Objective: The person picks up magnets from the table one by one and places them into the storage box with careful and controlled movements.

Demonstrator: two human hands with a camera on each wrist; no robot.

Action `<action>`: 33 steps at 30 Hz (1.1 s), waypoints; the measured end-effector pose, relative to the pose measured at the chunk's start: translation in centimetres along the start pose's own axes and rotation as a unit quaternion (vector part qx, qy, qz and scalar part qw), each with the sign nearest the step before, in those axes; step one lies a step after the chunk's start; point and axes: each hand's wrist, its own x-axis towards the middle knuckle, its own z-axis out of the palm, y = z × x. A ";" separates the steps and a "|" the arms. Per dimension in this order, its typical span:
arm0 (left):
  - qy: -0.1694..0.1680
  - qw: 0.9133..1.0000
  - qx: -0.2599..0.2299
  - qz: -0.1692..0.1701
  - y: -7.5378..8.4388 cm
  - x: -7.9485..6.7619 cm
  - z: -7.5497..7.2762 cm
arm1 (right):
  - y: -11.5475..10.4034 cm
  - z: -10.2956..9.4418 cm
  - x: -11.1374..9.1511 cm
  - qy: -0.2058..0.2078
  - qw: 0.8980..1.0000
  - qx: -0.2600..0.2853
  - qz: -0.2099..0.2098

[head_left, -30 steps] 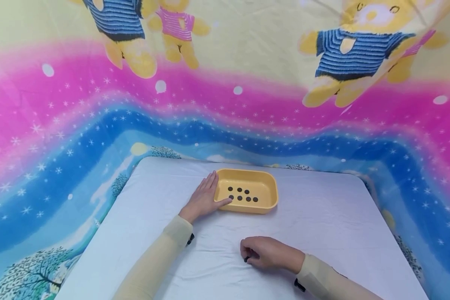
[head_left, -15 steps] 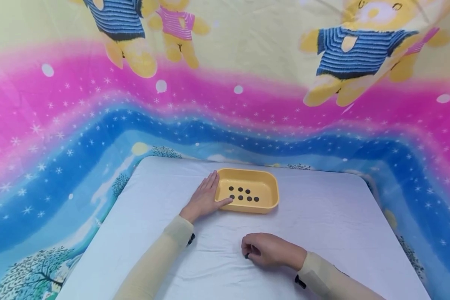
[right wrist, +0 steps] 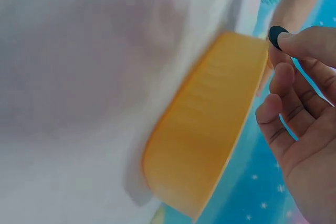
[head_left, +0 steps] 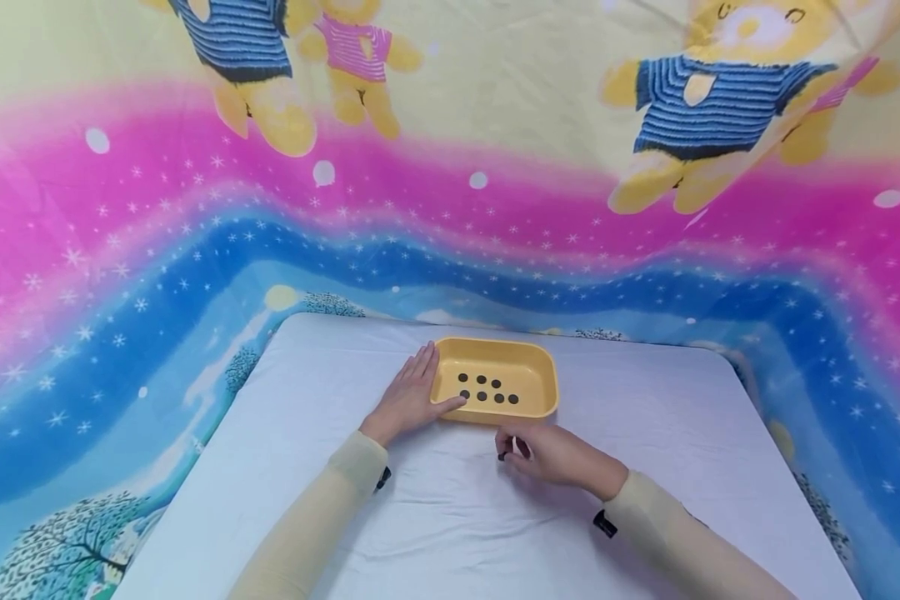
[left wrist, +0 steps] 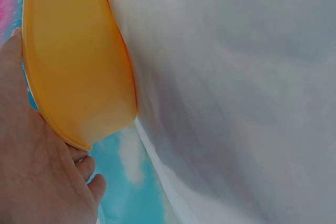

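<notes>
A yellow rectangular tray (head_left: 531,379) with rounded corners stands near the table's far side, and several small dark round discs (head_left: 482,396) lie flat on its floor. My left hand (head_left: 408,396) rests along the tray's left end, fingers straight, with the thumb reaching over the front rim beside a disc. Just in front of the tray, my right hand (head_left: 555,454) pinches one black disc (right wrist: 275,36) between thumb and index finger; its other fingers are loosely curled in the right wrist view. The tray's outer wall (left wrist: 79,61) fills the upper left of the left wrist view.
A white cloth (head_left: 435,517) with slight wrinkles covers the table. Behind and around it hangs a printed curtain (head_left: 450,217) with bears and snowflakes. Dark wrist straps (head_left: 604,523) show under the sleeves.
My right hand has moved forward and slightly right, toward the tray's front wall, carrying the black disc. My left hand and the tray have stayed in place.
</notes>
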 end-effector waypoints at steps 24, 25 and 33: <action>-0.006 1.000 -0.005 0.000 0.2 -0.2 -0.3 | 5.5 -3.6 4.9 0.111 0.990 0.034 0.085; -0.007 1.000 -0.005 -0.001 0.2 -0.2 -0.3 | 5.8 -3.6 5.1 0.110 0.989 0.033 0.092; -0.009 1.000 -0.007 -0.002 0.1 -0.2 -0.2 | 7.4 -3.5 6.7 0.084 0.987 0.027 0.135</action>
